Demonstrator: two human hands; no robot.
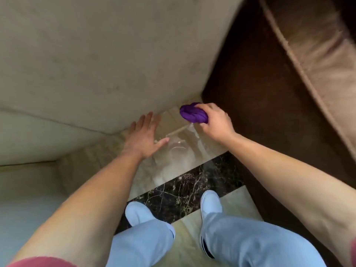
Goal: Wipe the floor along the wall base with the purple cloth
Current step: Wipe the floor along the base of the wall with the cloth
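Observation:
The purple cloth [190, 112] is bunched into a ball in my right hand [215, 121], which is shut around it. It sits low over the glossy beige floor [185, 149], close to the corner where the beige wall [96, 64] meets a dark brown piece of furniture [250, 93]. Whether the cloth touches the floor is unclear. My left hand [144, 135] is open with fingers spread, held flat near the wall base, to the left of the cloth.
A black marble strip [188, 187] crosses the floor in front of my two light shoes [136, 212]. The brown furniture with a tan padded edge [317, 60] walls in the right side. A pale ledge [28, 143] juts out at left.

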